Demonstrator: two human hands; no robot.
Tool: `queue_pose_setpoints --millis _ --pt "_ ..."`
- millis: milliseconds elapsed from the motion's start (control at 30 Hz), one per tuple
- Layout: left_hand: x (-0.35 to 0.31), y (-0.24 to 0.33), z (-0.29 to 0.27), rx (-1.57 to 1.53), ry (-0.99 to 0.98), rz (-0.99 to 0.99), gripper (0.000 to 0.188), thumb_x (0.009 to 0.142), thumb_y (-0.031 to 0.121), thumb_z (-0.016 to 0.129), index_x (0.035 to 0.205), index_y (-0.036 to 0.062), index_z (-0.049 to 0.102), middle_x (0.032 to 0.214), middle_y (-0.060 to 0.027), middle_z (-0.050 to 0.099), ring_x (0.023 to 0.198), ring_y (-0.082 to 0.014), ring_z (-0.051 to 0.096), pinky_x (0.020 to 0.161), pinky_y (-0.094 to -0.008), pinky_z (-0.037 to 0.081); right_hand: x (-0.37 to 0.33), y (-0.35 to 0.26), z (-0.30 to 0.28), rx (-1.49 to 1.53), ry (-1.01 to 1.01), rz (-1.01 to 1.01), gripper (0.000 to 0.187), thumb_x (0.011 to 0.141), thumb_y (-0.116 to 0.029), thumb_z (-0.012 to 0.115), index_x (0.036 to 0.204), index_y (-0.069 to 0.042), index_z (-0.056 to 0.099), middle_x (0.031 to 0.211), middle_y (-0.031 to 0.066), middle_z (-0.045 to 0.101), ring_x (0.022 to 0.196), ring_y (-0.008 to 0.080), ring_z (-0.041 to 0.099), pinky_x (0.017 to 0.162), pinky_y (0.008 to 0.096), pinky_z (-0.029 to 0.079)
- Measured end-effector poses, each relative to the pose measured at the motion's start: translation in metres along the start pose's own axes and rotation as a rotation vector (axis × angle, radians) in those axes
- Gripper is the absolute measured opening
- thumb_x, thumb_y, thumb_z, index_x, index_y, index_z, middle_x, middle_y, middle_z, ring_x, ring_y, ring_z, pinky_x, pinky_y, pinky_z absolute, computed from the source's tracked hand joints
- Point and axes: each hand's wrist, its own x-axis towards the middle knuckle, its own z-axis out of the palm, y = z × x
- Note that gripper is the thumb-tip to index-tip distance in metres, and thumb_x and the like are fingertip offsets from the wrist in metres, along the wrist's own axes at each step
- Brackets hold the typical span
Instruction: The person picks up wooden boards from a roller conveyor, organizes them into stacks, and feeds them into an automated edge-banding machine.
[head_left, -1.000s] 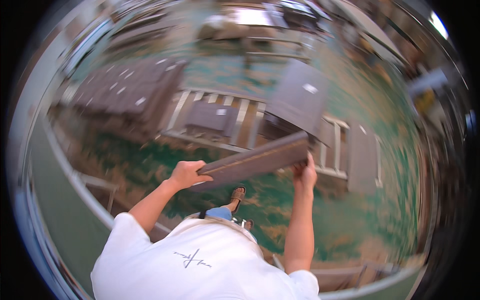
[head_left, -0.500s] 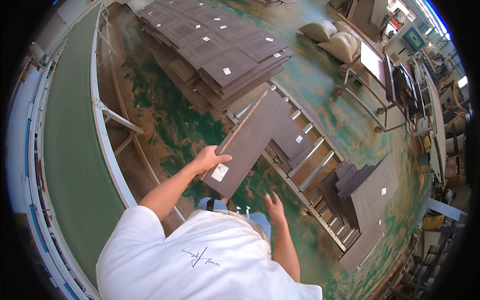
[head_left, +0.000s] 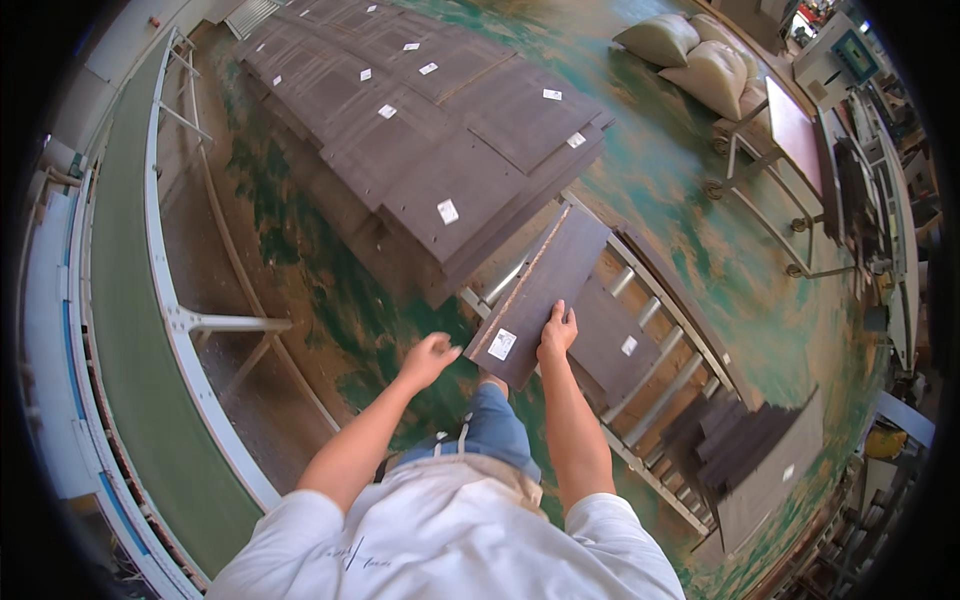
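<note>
A long dark brown board (head_left: 550, 285) with a raw chipboard edge and a white label slants over the roller conveyor. My right hand (head_left: 557, 332) grips its right edge, thumb on the upper face and fingers mostly hidden. Just left of the board's near end is my left hand (head_left: 430, 360), apart from it, loosely curled with thumb and fingers separated and nothing in it. Under and beside the held board, another labelled brown board (head_left: 615, 340) lies on the rollers.
A large stack of brown panels (head_left: 400, 150) stands ahead. Along the left runs a green belt conveyor (head_left: 125, 350) with a white frame. Several leaning boards (head_left: 770, 465) rest on the roller conveyor (head_left: 660, 400) at right. Beyond are stuffed sacks (head_left: 700, 70) and a wheeled cart (head_left: 765, 200).
My left hand has let go of the board and moved off its left side. My right hand has come up and taken the board's right edge. The view has shifted.
</note>
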Motion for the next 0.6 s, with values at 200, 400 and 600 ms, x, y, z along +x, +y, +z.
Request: queue_pose_setpoints --millis 200,400,600 --pt "-0.03 -0.147 -0.125 0.037 0.016 -0.518 0.042 0.09 0.035 0.075 0.115 0.0015 0.068 0.105 -0.0116 0.073 0.093 -0.0211 0.07 0.084 -0.0348 0.055 0.109 -0.023 0.146 0.025 0.077 -0.055 0.073 0.099 -0.045 0.063 0.147 0.007 0.045 0.141 0.0244 0.057 0.126 0.031 0.057 0.107 0.0374 0.043" --pt "-0.064 -0.129 -0.174 -0.157 0.131 -0.973 0.03 0.094 0.028 0.071 0.112 0.0051 0.068 0.097 -0.0067 0.072 0.078 -0.0142 0.066 0.07 -0.0297 0.053 0.16 -0.03 0.19 -0.046 0.258 -0.069 0.076 0.099 -0.047 0.062 0.15 0.005 0.041 0.142 0.0254 0.057 0.127 0.0332 0.057 0.107 0.0385 0.043" --pt "-0.049 -0.084 -0.15 -0.226 -0.005 -0.94 0.028 0.096 0.027 0.069 0.115 0.006 0.067 0.098 -0.0046 0.072 0.081 -0.0129 0.067 0.072 -0.0284 0.053 0.154 -0.065 0.219 -0.232 0.156 -0.152 0.068 0.103 -0.044 0.056 0.155 -0.006 0.037 0.148 0.0239 0.052 0.132 0.0378 0.053 0.109 0.0413 0.041"
